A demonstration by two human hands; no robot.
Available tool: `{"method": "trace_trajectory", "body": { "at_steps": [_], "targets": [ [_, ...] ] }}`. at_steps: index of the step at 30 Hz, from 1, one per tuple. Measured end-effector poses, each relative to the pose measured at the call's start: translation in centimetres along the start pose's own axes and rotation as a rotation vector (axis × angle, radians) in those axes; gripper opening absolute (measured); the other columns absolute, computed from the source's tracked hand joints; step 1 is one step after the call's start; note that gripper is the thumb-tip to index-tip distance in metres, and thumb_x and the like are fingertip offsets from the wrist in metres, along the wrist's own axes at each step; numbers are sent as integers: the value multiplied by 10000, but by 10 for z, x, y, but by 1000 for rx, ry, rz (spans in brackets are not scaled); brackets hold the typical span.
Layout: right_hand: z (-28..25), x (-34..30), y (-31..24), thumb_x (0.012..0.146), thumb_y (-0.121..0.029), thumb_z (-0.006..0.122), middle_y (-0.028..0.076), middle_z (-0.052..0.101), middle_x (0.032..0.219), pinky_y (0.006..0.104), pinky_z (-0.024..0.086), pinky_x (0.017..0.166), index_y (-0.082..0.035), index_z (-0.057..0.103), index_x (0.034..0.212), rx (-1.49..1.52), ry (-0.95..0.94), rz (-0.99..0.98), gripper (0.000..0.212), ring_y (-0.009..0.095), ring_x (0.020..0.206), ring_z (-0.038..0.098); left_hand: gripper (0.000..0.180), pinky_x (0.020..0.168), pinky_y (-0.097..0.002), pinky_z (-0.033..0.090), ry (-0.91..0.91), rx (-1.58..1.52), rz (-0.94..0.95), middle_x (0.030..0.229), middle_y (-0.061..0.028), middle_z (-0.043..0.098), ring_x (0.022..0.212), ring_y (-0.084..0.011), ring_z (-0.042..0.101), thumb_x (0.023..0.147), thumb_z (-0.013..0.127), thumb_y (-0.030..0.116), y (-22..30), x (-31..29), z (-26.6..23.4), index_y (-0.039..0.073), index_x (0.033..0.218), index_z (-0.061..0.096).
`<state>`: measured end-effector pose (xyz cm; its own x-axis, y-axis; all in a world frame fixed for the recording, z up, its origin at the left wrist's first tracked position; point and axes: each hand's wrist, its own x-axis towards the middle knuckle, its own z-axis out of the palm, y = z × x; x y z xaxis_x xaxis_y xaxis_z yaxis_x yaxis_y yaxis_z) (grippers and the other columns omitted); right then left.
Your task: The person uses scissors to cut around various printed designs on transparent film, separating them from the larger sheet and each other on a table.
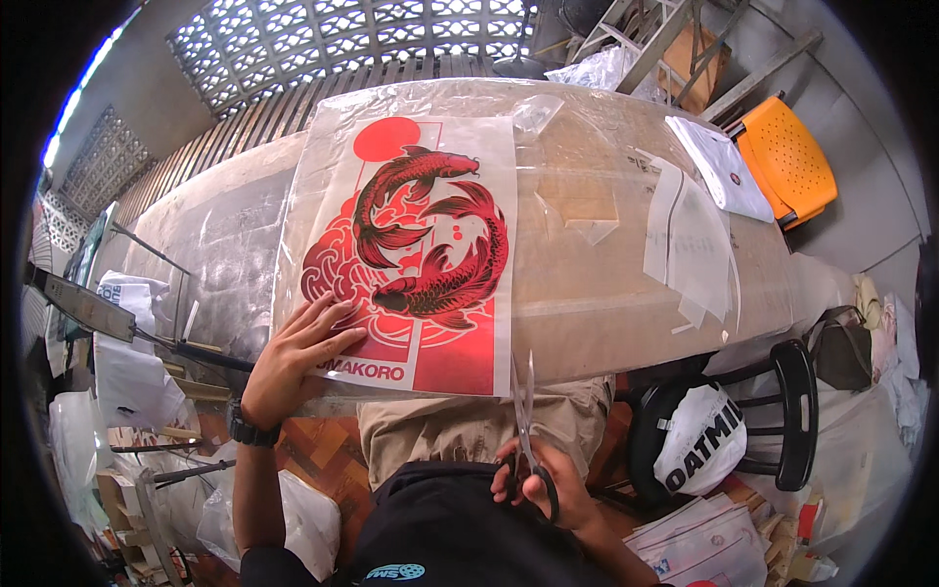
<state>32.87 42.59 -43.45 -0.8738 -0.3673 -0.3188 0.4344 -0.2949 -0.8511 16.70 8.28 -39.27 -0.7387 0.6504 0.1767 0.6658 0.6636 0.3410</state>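
Note:
A printed sheet with two red and black koi fish, a red circle and red waves lies flat on the plastic-covered table. My left hand, with a dark watch on the wrist, rests fingers spread on its lower left part and hides some of the printing. My right hand grips a pair of scissors by the dark handles. Their blades are parted and point away from me, at the sheet's lower right corner by the table's near edge. Whether a blade touches the sheet I cannot tell.
Strips of translucent film lie on the table's right side, near folded white cloth. Beyond is an orange chair. A black chair with a white printed cloth stands at my right. Plastic bags lie at lower left.

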Motion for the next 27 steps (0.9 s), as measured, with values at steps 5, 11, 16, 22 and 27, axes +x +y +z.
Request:
{"method": "trace_trajectory", "body": {
  "at_steps": [5, 11, 16, 22, 27],
  "targets": [
    [20, 7, -16, 876, -590, 637, 78, 654, 757, 229, 497, 589, 18, 483, 1211, -216, 168, -57, 711, 132, 673, 662, 695, 1178, -538, 226, -29, -59, -25, 1508, -176, 432, 1437, -386, 335, 695, 801, 273, 41, 1, -9, 155, 1350, 600],
    [32, 15, -12, 918, -456, 677, 53, 631, 718, 251, 529, 588, 40, 508, 1169, -268, 264, -87, 581, 95, 644, 635, 756, 1174, -550, 198, 190, -77, -76, 1539, -233, 352, 1445, -436, 281, 796, 717, 554, 81, 60, 56, 126, 1396, 544],
    [37, 20, -13, 920, -453, 677, 56, 629, 710, 243, 514, 573, 45, 503, 1171, -289, 291, -84, 583, 93, 633, 631, 812, 1178, -528, 197, 93, 28, -126, 1565, -233, 295, 1462, -451, 214, 809, 681, 588, 100, 61, 60, 135, 1450, 472],
    [38, 23, -11, 920, -460, 673, 60, 627, 693, 241, 495, 559, 51, 499, 1176, -234, 295, -72, 598, 96, 612, 624, 616, 1191, -511, 213, 17, 26, 22, 1535, -113, 399, 1450, -337, 322, 805, 695, 255, 104, 42, 62, 194, 1399, 542],
    [38, 29, -23, 929, -491, 643, 67, 635, 695, 251, 494, 557, 60, 512, 1182, -275, 330, -93, 620, 107, 600, 626, 498, 1190, -509, 221, 55, -20, 66, 1455, -94, 508, 1406, -337, 402, 841, 620, 95, 107, 34, 56, 197, 1327, 606]
  ]
}}
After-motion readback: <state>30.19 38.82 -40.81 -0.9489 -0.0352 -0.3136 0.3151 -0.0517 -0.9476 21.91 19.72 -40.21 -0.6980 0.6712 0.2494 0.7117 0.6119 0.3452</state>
